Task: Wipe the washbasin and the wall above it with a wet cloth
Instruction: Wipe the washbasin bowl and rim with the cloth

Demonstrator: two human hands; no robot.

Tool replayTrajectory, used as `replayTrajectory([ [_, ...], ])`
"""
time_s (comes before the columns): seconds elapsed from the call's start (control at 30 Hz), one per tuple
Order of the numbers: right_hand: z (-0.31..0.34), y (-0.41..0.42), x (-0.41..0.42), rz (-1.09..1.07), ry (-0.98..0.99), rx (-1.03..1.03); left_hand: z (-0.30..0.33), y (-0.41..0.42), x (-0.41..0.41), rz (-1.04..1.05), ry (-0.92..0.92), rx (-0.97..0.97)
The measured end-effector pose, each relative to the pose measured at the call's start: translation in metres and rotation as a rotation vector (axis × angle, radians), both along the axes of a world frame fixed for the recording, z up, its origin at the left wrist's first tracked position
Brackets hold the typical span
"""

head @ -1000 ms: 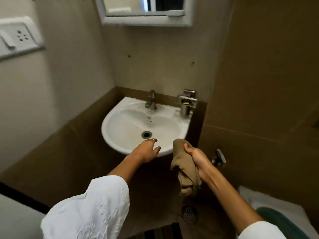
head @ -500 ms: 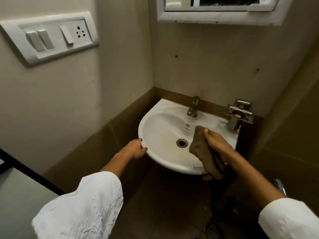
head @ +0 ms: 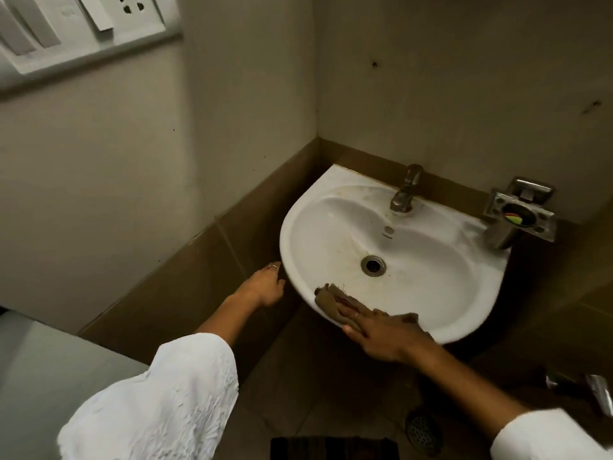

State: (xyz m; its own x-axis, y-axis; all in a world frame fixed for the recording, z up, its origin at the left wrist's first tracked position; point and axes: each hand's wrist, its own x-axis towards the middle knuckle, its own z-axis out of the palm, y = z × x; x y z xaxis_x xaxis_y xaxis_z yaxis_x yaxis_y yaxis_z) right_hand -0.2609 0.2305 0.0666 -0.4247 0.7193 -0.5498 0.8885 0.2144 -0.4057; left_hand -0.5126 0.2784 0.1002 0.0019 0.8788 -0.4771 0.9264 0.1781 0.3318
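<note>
A white corner washbasin (head: pixel 441 277) with a metal drain (head: pixel 373 264) and a steel tap (head: pixel 405 193) is fixed to the cream wall (head: pixel 447 94). My right hand (head: pixel 384 333) presses a brown cloth (head: pixel 330 302) flat on the basin's near front rim, fingers spread over it. Just left of the basin, my left hand (head: pixel 263 287) has its fingers curled by the left rim; whether it touches the rim I cannot tell. Faint brownish stains mark the bowl.
A steel holder (head: pixel 517 215) is mounted at the basin's right. A white switch panel (head: pixel 76 31) sits high on the left wall. Brown tiles (head: pixel 199 260) run below the cream paint. A floor drain (head: pixel 423 431) and a metal fitting (head: pixel 597 391) lie at lower right.
My right hand has slid the cloth from the bowl's right side to the near front rim, now flat. The left hand stays by the left rim. The view has moved closer and lower.
</note>
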Motion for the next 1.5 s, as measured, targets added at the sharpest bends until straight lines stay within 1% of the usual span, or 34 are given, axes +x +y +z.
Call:
replayTrajectory([
  [0.13, 0.003, 0.01, -0.001, 0.053, 0.084, -0.038, -0.002, 0.017, -0.007, 0.094, -0.043, -0.045],
  [0.2, 0.004, 0.02, 0.006, 0.065, 0.087, -0.064, -0.004, 0.025, -0.005, 0.135, -0.073, -0.053],
  [0.3, -0.003, 0.039, 0.01, 0.14, 0.166, -0.01, -0.01, 0.037, 0.005, 0.204, -0.14, -0.031],
  [0.4, -0.024, 0.04, 0.004, 0.209, 0.214, -0.032, -0.018, 0.042, 0.014, 0.332, -0.304, -0.017],
  [0.47, -0.033, 0.041, -0.005, 0.208, 0.198, -0.047, -0.02, 0.046, 0.02, 0.466, -0.436, 0.015],
  [0.57, -0.032, 0.055, -0.03, 0.183, 0.247, -0.076, -0.014, 0.048, 0.022, 0.636, -0.586, 0.064],
  [0.63, -0.035, 0.069, -0.052, 0.148, 0.27, -0.085, -0.011, 0.051, 0.018, 0.718, -0.652, 0.024],
  [0.7, -0.04, 0.077, -0.075, 0.095, 0.298, -0.028, -0.009, 0.051, 0.011, 0.773, -0.702, -0.033],
  [0.77, -0.048, 0.088, -0.099, 0.061, 0.305, 0.085, -0.01, 0.054, 0.006, 0.811, -0.711, -0.039],
  [0.8, -0.053, 0.095, -0.111, 0.011, 0.32, 0.101, -0.012, 0.056, 0.004, 0.835, -0.709, -0.037],
  [0.87, -0.056, 0.109, -0.135, -0.135, 0.341, 0.106, -0.012, 0.059, 0.004, 0.848, -0.714, -0.022],
  [0.97, -0.054, 0.133, -0.161, -0.333, 0.411, 0.059, -0.017, 0.065, 0.012, 0.799, -0.741, 0.012],
  [1.07, -0.052, 0.156, -0.171, -0.448, 0.461, 0.051, -0.025, 0.068, 0.023, 0.788, -0.777, 0.056],
  [1.17, -0.059, 0.176, -0.176, -0.523, 0.492, 0.089, -0.037, 0.073, 0.033, 0.834, -0.802, 0.115],
  [1.33, -0.09, 0.215, -0.168, -0.571, 0.414, 0.312, -0.061, 0.081, 0.046, 1.0, -0.838, 0.14],
  [1.4, -0.106, 0.226, -0.154, -0.576, 0.312, 0.411, -0.069, 0.082, 0.049, 1.035, -0.8, 0.195],
  [1.5, -0.123, 0.231, -0.136, -0.559, 0.193, 0.556, -0.076, 0.081, 0.057, 0.999, -0.689, 0.286],
])
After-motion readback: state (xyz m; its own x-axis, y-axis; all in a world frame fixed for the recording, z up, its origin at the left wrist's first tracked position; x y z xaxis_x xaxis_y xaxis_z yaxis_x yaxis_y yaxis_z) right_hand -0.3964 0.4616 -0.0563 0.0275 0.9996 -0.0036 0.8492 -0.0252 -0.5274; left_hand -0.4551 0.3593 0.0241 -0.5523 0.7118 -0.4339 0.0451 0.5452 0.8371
